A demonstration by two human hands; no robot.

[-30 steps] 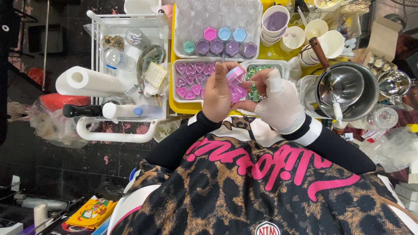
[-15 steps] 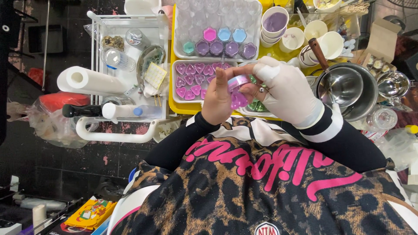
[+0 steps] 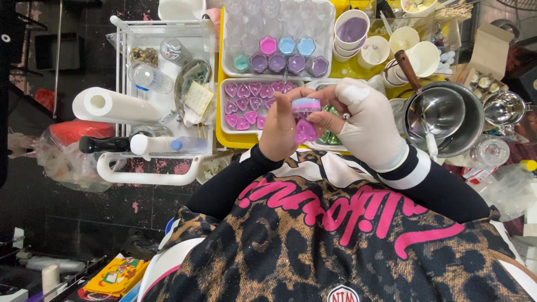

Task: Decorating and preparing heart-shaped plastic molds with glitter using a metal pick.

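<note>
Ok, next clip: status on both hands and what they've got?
Left hand bare, right hand gloved, both gripping one small heart-shaped jar. Jar has a pink base, held above the tray of pink hearts. Nothing blocking.

A yellow tabletop (image 3: 219,100) carries white trays (image 3: 230,124) of pink heart-shaped and flower-shaped moulds, paper cups (image 3: 351,31) toward its far edge, and a steel pot (image 3: 447,114) at its right. A white wire cart (image 3: 162,106) stands off its left edge.
</note>
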